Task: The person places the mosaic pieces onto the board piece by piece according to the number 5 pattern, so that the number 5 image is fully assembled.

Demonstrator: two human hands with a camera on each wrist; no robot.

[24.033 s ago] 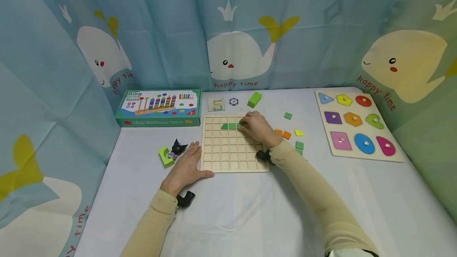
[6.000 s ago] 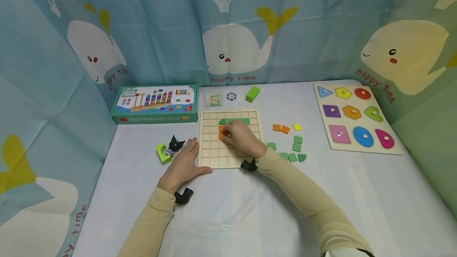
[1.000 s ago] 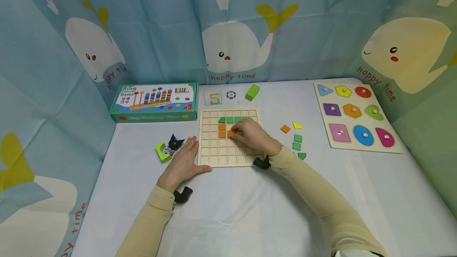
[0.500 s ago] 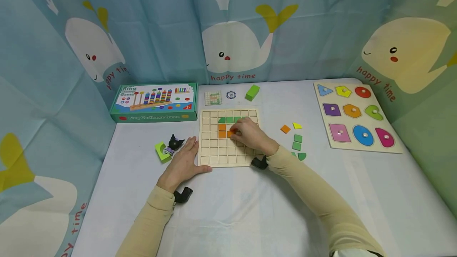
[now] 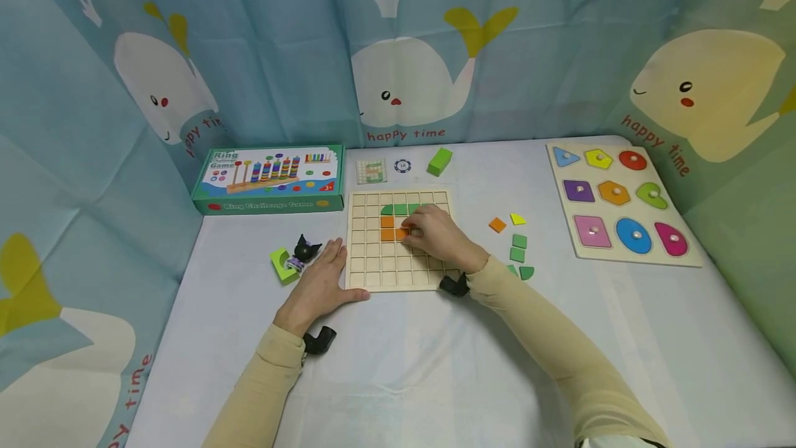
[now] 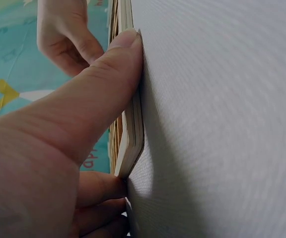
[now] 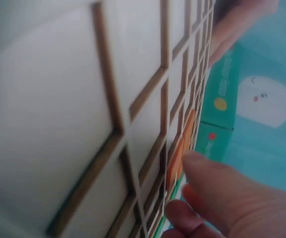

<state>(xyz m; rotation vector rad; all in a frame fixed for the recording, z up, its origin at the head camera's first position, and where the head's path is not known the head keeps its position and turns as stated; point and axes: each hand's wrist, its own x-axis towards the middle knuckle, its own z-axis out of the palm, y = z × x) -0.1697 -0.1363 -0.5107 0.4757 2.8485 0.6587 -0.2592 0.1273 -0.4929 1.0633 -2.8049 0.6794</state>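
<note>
A wooden grid board (image 5: 398,281) lies on the white table. My left hand (image 5: 317,290) rests at its left edge, fingers straight, and the thumb (image 6: 110,64) presses on the front edge in the left wrist view. My right hand (image 5: 438,235) is over the board, thumb and fingers pinching an orange square tile (image 5: 401,234) in a grid cell. Two orange tiles (image 5: 387,222) stand in a column left of it. Above them runs a row of green tiles (image 5: 401,209), rounded at the left end; my right hand hides its right part.
Loose green tiles (image 5: 519,241), an orange tile (image 5: 497,225) and a yellow piece (image 5: 517,218) lie right of the board. Behind it are a pattern card (image 5: 371,171), a chip (image 5: 403,166) and a green block (image 5: 440,162). A game box (image 5: 270,178), figurine (image 5: 305,249) and shape puzzle (image 5: 612,193) stand around.
Since 24 seconds ago, the green row has grown and two orange tiles sit below its left end. A third orange tile has settled beside the lower one. My left hand has stayed in place.
</note>
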